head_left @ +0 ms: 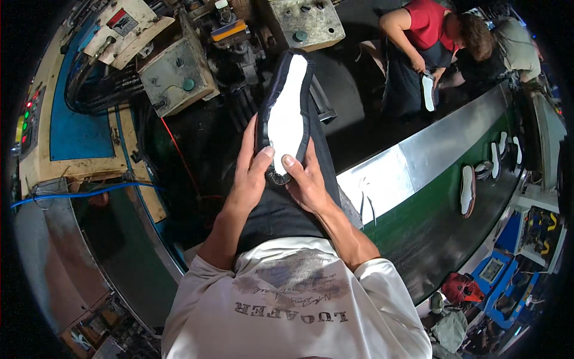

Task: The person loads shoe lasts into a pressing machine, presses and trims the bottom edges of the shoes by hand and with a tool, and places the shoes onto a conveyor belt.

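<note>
Your left hand (pixel 250 170) and right hand (pixel 306 179) both grip a dark shoe (pixel 287 113) at its heel end, sole side up with a white insole showing, at the centre of the frame. Machine boxes (pixel 179 75) sit upper left; a conveyor belt (pixel 430 209) with more soles runs right.

Shoe: a dark upper (pixel 286 113) with a white insole facing up, held sole-up over the lap, toe pointing away.
Left hand (pixel 251 170): gripped the heel end from the left, thumb on the white insole.
Right hand (pixel 306 179): gripped the heel from the right, thumb on its edge.
Machine (pixel 179 75): grey boxes with green buttons stood just beyond the shoe.
Conveyor (pixel 418 197): carried what looked like more white-soled shoes (pixel 467 190).
Co-worker (pixel 427 27): in red, handled another sole.
</note>
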A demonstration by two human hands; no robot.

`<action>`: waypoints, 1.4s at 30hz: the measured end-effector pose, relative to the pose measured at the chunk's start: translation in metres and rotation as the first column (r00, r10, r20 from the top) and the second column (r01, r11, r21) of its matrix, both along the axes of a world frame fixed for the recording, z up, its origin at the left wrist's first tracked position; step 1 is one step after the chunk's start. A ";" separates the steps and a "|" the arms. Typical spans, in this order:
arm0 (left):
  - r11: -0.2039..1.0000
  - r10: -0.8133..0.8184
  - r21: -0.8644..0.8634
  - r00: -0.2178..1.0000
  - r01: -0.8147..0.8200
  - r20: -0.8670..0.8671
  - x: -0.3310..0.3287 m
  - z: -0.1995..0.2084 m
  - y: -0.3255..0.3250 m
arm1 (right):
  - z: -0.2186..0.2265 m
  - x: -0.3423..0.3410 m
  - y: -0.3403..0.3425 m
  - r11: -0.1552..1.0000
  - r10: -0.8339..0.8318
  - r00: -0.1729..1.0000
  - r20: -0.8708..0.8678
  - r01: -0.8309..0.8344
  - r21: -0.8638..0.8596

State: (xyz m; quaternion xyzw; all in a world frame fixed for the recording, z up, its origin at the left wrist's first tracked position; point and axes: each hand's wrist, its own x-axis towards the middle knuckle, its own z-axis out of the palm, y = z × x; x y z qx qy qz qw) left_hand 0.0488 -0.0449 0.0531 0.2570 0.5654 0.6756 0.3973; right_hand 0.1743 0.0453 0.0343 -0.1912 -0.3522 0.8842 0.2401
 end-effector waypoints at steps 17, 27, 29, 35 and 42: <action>1.000 0.025 0.020 0.993 -0.023 -0.117 0.006 0.013 0.000 | -0.003 0.014 0.010 0.949 0.058 0.994 0.097 -0.085 0.304; 0.992 -0.061 -0.125 0.957 0.026 -0.284 0.023 -0.002 0.006 | 0.000 0.018 0.035 0.902 0.024 0.952 0.305 -0.152 0.404; 0.979 -0.104 -0.196 0.961 0.053 -0.257 0.027 -0.007 0.006 | -0.001 0.012 0.026 0.827 -0.080 0.900 0.428 -0.179 0.532; 0.952 -0.245 -0.252 0.925 0.173 -0.290 0.020 -0.006 0.005 | -0.005 0.016 0.020 0.928 -0.050 0.949 0.313 -0.072 0.367; 0.939 -0.287 -0.295 0.881 0.179 -0.377 0.016 0.000 0.000 | -0.011 0.019 0.016 0.922 -0.072 0.972 0.225 -0.021 0.387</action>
